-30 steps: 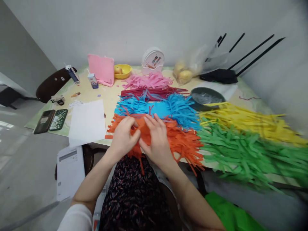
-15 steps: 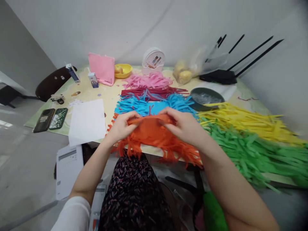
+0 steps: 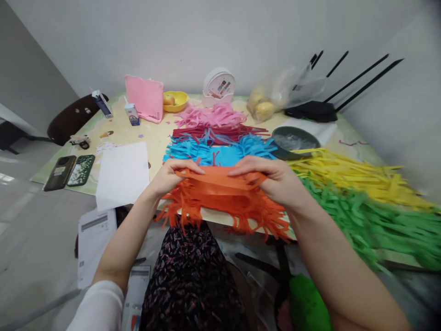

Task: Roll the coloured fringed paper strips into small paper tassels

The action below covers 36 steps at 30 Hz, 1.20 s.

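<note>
Fringed orange tissue paper (image 3: 220,188) lies over the table's near edge, its cut strips hanging at both sides. My left hand (image 3: 172,177) pinches the upper left of its top fold. On the other side my right hand (image 3: 272,177) grips the upper right of the same fold, fingers closed on it. Between the hands the orange fold is stretched flat and slightly raised. Just beyond it lies blue fringed paper (image 3: 225,155), followed by dark red fringed paper (image 3: 220,134) and pink fringed paper (image 3: 215,115).
Yellow fringed paper (image 3: 351,172) and green fringed paper (image 3: 372,216) cover the right side. A dark bowl (image 3: 312,154) and a black router (image 3: 312,111) stand behind. White paper (image 3: 122,174) and two phones (image 3: 60,172) lie left, near a pink tablet case (image 3: 144,99).
The top orange fold has been pulled out flatter between my hands. My fingers have shifted from a curled hold to lying along its upper edge.
</note>
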Each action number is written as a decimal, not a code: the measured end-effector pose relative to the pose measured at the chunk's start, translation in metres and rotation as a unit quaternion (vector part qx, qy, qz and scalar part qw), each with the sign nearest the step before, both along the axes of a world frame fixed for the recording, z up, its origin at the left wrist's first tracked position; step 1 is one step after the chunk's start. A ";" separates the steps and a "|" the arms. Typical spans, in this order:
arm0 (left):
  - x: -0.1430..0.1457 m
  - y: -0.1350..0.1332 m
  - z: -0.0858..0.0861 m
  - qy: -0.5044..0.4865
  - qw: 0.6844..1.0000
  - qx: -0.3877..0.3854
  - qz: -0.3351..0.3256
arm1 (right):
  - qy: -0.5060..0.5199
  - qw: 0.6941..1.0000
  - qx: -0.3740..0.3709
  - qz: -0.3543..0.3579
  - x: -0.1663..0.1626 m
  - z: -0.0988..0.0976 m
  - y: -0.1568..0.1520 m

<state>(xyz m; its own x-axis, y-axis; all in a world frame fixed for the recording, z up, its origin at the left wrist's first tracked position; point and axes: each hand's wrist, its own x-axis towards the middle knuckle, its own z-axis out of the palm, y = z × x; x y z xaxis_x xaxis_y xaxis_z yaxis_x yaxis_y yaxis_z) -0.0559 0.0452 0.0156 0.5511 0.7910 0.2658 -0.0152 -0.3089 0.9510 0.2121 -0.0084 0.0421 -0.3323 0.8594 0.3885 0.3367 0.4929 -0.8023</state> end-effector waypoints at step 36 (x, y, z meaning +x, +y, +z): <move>0.031 -0.001 0.032 0.387 0.880 0.274 -0.005 | -0.409 0.910 0.075 -0.008 -0.026 0.028 0.015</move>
